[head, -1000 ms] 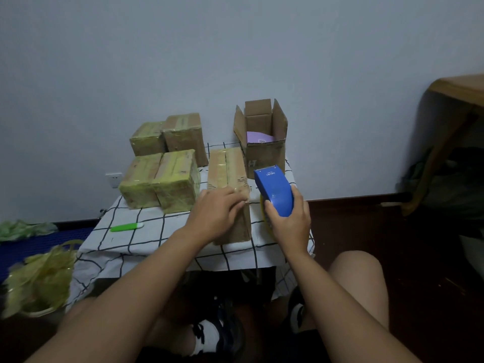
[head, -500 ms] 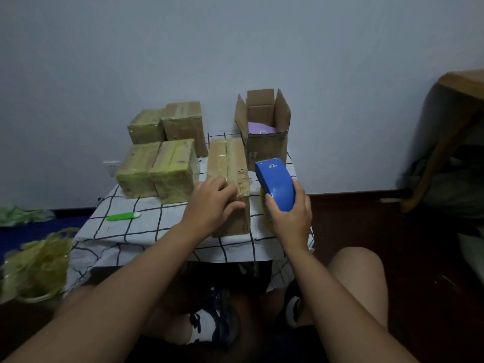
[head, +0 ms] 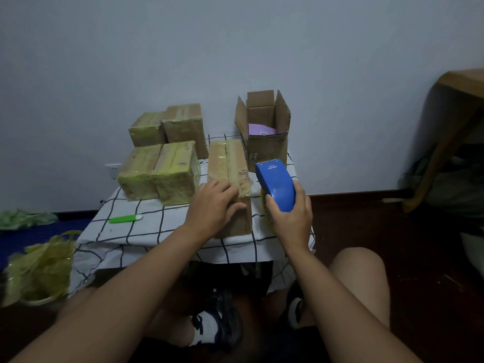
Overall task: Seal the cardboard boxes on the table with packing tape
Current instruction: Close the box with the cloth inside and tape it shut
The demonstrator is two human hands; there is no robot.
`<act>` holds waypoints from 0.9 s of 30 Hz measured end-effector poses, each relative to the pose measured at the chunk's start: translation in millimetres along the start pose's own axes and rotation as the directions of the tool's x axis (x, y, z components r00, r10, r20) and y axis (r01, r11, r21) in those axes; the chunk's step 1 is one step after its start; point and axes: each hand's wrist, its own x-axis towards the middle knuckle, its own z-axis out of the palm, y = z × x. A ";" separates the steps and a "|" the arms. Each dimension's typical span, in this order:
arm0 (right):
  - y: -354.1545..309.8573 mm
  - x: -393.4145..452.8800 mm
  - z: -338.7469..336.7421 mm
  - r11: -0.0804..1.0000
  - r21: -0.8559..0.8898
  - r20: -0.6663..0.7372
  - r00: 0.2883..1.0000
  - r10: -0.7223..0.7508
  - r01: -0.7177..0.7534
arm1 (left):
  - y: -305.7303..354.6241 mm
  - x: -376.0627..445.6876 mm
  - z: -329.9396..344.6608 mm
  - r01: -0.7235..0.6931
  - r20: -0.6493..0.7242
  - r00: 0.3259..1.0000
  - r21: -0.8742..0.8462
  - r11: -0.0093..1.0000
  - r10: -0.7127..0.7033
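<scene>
On surface centre: box [head: 229, 184], long axis running away from person. Left hand [head: 213, 205] presses flat on near end; right hand [head: 289, 218] grips dispenser [head: 275, 186] just beside box's right.

Both forearms are bare to the frame's edge, with no sleeves, watch or rings on the left hand [head: 213, 205] or the right hand [head: 289, 218]. At 5 o'clock a bare knee [head: 358, 279] shows. Low at 6 o'clock sit two shoes [head: 222, 324], black and white, worn over white socks [head: 195, 337]; dark clothing lies near the bottom edge.
</scene>
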 end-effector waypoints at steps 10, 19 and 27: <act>-1.0 -1.3 -1.3 1.000 0.008 -0.003 1.000 -0.005 0.005 | -1.5 -3.2 -0.1 0.109 -0.042 0.993 -0.081 0.991 -0.112; -1.6 -1.7 -1.2 1.000 -0.001 0.001 1.000 -0.004 0.004 | -1.4 -9.7 -1.5 0.121 0.010 0.993 -0.075 0.990 -0.120; -2.8 -1.8 -1.9 1.000 0.003 0.003 1.000 -0.003 0.003 | -3.3 -14.9 -8.6 0.158 0.084 0.986 -0.147 0.977 -0.147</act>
